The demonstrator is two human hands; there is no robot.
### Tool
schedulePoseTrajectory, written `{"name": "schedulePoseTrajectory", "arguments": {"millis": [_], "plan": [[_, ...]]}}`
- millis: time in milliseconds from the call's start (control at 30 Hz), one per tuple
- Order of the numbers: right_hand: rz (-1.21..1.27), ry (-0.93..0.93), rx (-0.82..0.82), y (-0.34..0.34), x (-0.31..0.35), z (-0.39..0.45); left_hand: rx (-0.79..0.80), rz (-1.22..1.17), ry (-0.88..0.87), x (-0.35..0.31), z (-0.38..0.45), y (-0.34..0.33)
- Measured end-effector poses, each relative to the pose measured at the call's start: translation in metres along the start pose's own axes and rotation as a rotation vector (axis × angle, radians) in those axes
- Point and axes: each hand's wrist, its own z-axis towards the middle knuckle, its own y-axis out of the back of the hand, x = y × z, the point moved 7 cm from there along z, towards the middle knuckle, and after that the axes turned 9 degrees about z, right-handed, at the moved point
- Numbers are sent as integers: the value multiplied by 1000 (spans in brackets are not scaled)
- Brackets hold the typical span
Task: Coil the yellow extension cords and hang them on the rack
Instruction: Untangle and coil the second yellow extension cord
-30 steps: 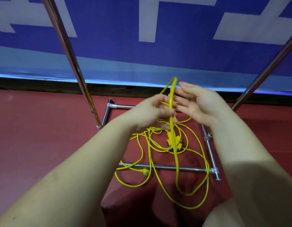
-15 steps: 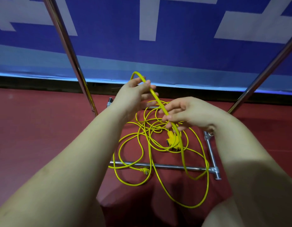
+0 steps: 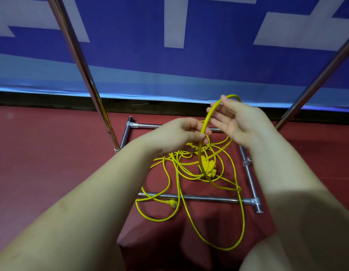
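Observation:
A yellow extension cord (image 3: 201,145) rises from a loose tangle (image 3: 181,173) on the red floor into a loop between my hands. My left hand (image 3: 181,133) pinches the cord near its lower part. My right hand (image 3: 234,122) is spread, palm facing me, with the top of the loop draped over its fingers. A yellow socket block (image 3: 208,167) lies in the tangle below my hands. A yellow plug (image 3: 172,202) rests by the front bar of the rack base (image 3: 209,198).
Two chrome rack uprights rise at the left (image 3: 85,75) and the right (image 3: 316,79). Behind them stands a blue and white banner wall (image 3: 169,45). The chrome base frame rests on the red floor (image 3: 42,153), with cord loops crossing its front bar.
My left hand dropped from the loop's top and pinched the cord lower down. My right hand rose and spread out, taking the loop over its fingers. The loop shifted to the right.

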Motion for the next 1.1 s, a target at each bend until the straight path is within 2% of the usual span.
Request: {"name": "schedulePoseTrajectory", "arguments": {"millis": [233,333,400,500,600,667,767,833,900,1000,1067,1100], "plan": [[-1040,-166,361,-6,-32,-14,-393,-188,19,-1,1,37],[-1227,-261,482,-6,-51,-21,-521,-241,56,5,0,51],[-1292,-207,504,-9,-54,-19,-555,-308,60,7,-1,55],[-1219,-76,479,-16,-48,-15,-555,-434,20,5,-3,56],[-1028,-21,418,-20,-36,-14,-446,-444,1,3,0,50],[-835,1,330,-21,-26,-12,-335,-351,65,6,3,41],[-456,7,174,-15,-11,-8,-78,-192,164,13,1,17],[-238,-4,105,-9,-5,-6,59,-72,152,16,2,3],[-97,-3,69,-7,-2,-5,39,6,73,13,4,2],[11,16,97,-10,1,-5,-103,73,-36,3,6,11],[-54,15,144,-13,1,-6,-215,87,-65,-1,6,18],[-168,1,170,-12,-1,-6,-284,71,-73,-3,5,22]]}}
